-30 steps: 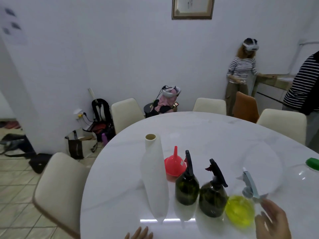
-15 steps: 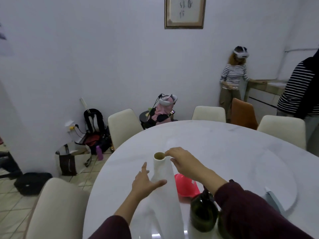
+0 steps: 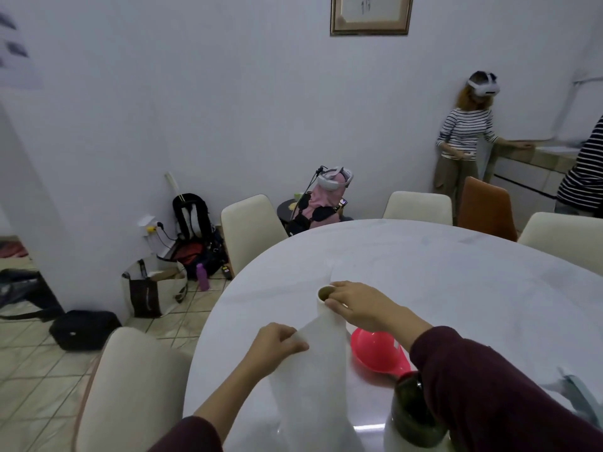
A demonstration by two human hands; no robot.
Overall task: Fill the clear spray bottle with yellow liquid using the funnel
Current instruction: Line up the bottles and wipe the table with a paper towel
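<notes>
Head view, and we're looking down over a white desk (image 3: 456, 288) with both hands on an upright paper towel roll (image 3: 321, 370). Our right hand (image 3: 355, 306) sits at the top of the roll, fingers (image 3: 332, 303) curled over the rim beside the brown cardboard core. Our left hand (image 3: 277, 345) pinches the loose edge of the sheet on the roll's left side, thumb and fingers closed on the paper and drawing it away from the roll.

Just right of the roll, a red funnel (image 3: 378, 352) lies mouth-down on the desk, partly behind our right sleeve (image 3: 489, 386). Nearer to us a dark green bottle (image 3: 411, 415) stands beside it, its top hidden by that sleeve. At the far right edge we catch a pale grey spray trigger (image 3: 577, 396); the bottle below it is out of frame or hidden, so we cannot tell where the yellow liquid is.

Cream chairs (image 3: 251, 230) ring the desk, with an orange chair (image 3: 486, 207) behind. Against the wall, a person in a striped top (image 3: 463, 135) wears a headset, and another striped sleeve (image 3: 584, 171) shows at the right edge. Bags (image 3: 192, 236) lie on the tiled floor by the wall.
</notes>
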